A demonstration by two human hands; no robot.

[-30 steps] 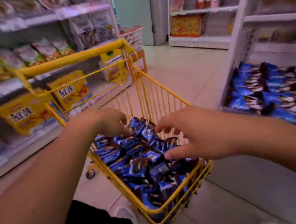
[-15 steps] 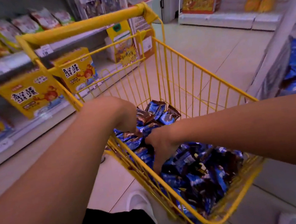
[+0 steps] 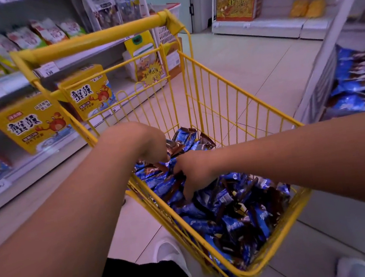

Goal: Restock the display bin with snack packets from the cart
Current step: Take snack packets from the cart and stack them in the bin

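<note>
1. Pale glossy floor tiles (image 3: 248,64) run between white metal shelves (image 3: 262,25) stocked with crinkly bags and printed cardboard boxes.
2. A small yellow wire cart (image 3: 236,98) stands in the aisle, its sides made of thin vertical rods and its handle (image 3: 94,39) a thick rounded bar.
3. Shiny blue and brown foil snack packets (image 3: 236,205) lie heaped in the cart's basket, flat pillow shapes with crimped ends.
4. The left hand (image 3: 147,143) reaches down into the far end of the heap; its fingers are curled into the packets, though whether its grip has closed on one cannot be told.
5. The right hand (image 3: 193,171) is pushed in among the packets near the cart's left wall, fingers bent and buried in the foil; its grip is likewise hidden.
6. The display bin (image 3: 323,87) at the right, with a pale sloping wall, holds more of the same blue packets (image 3: 360,82).
7. Yellow boxes (image 3: 33,125) with crab pictures stand on the left shelf.
</note>
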